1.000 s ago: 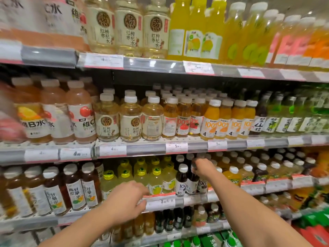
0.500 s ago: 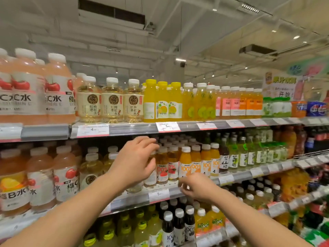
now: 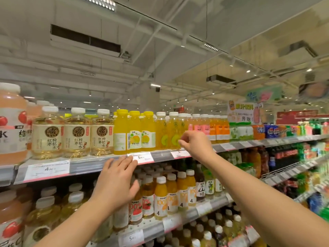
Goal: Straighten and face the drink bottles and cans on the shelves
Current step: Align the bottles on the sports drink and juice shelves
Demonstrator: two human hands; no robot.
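Both hands risen from lower rows to top shelf rail point(image 3: 99, 165). Left hand point(image 3: 115, 182) spread, empty, below rail; right hand point(image 3: 194, 145) loosely curled, empty, before kiwi-label bottles point(image 3: 175, 134). Top-row facing next.

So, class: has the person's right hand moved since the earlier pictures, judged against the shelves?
Yes. The right hand has gone up, from the lower shelves to the yellow-green juice bottles with white caps on the top shelf.
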